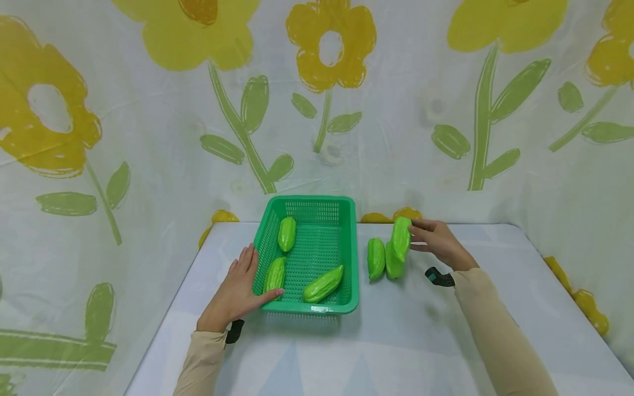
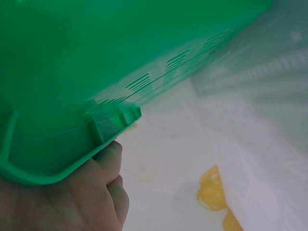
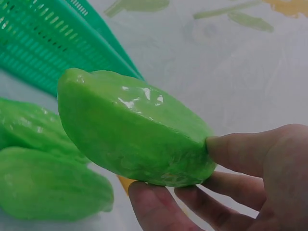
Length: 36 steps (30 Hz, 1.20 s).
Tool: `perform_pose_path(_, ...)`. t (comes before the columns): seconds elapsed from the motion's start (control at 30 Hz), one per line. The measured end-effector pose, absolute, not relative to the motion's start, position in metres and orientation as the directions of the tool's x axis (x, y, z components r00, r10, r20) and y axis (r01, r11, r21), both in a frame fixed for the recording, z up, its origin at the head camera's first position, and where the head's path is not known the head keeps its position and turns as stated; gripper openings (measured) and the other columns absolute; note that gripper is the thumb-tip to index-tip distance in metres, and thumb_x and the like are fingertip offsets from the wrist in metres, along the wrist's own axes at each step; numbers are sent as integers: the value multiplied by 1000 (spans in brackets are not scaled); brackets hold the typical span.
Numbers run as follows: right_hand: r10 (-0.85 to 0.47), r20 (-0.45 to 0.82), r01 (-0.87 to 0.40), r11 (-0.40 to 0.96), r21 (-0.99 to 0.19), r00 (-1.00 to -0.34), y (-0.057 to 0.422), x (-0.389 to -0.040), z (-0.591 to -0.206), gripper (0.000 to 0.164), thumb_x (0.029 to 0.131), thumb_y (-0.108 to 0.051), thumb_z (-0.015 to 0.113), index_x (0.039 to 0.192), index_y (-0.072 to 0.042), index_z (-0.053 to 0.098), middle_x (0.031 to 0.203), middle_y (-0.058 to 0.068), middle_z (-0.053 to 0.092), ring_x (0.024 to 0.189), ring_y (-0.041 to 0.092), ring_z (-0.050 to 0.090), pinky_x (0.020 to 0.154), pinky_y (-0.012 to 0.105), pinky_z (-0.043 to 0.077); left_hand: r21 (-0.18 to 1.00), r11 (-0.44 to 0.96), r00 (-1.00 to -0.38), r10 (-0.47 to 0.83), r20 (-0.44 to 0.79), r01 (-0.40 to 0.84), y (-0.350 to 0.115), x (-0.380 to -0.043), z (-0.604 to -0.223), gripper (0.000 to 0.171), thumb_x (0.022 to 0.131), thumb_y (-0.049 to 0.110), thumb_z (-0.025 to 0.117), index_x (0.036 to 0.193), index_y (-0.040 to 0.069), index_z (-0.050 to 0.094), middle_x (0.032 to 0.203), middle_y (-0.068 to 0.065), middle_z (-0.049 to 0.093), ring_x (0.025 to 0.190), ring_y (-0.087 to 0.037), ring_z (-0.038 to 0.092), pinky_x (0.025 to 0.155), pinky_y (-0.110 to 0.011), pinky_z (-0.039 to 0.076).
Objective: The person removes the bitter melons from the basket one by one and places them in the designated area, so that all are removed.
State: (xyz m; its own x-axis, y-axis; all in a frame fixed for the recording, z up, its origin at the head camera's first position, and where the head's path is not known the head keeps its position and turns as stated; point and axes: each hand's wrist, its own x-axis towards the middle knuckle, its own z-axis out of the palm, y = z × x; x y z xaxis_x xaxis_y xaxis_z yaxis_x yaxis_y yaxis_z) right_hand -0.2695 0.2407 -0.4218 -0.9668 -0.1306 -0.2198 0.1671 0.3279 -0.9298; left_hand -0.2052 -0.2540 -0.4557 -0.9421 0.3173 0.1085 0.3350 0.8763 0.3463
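In the head view my right hand [image 1: 443,242] pinches a ridged green bitter melon [image 1: 401,236] by one end. The right wrist view shows the thumb on one side of that melon [image 3: 134,130] and fingertips under it. Two more bitter melons lie just below it, one [image 1: 376,258] at the left and another [image 1: 393,264] partly hidden behind the held one. My left hand [image 1: 238,291] rests with straight, spread fingers along the left rim of a green plastic basket [image 1: 350,247], its thumb across the front corner.
Three bitter melons lie inside the basket: one at the back left [image 1: 287,234], one at the front left [image 1: 275,274] and one at the front right [image 1: 323,284]. The white table [image 1: 396,341] meets a flower-print curtain [image 1: 396,126] at the back.
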Motion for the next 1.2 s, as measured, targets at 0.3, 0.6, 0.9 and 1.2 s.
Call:
perform_pose_path(0.3, -99, -224, 182, 320, -930, -970, 261, -266, -437, 69, 110, -33, 50, 162, 5, 23, 163, 29, 32, 105, 7, 64, 99, 32, 60, 359, 876, -946, 312, 90, 323, -254, -203, -455, 120, 87, 73, 63, 162, -7, 17, 175, -21, 6, 162, -41, 10, 130, -61, 17)
perform_pose_path(0.6, -71, -254, 213, 358, -909, -965, 273, -265, -453, 69, 110, -36, 49, 159, 8, 28, 161, 30, 35, 121, 24, 61, 104, 39, 58, 359, 876, -946, 310, 90, 322, -254, -202, -455, 119, 87, 73, 63, 162, -7, 17, 175, -21, 7, 162, -41, 11, 130, -61, 17)
perform_pose_path(0.9, -54, -263, 226, 368, -902, -963, 279, -265, -463, 66, 110, -35, 49, 158, 7, 31, 160, 30, 37, 122, 26, 62, 102, 38, 59, 353, 880, -948, 304, 90, 316, -254, -204, -457, 120, 87, 74, 63, 162, -6, 16, 175, -20, 6, 162, -41, 10, 130, -61, 17)
perform_pose_path(1.2, -56, -288, 250, 360, -899, -956, 279, -265, -471, 64, 111, -31, 48, 158, 7, 31, 160, 31, 36, 115, 17, 64, 104, 38, 58, 357, 875, -945, 313, 99, 327, -254, -205, -458, 120, 87, 74, 63, 162, -7, 16, 175, -20, 6, 162, -41, 10, 130, -61, 16)
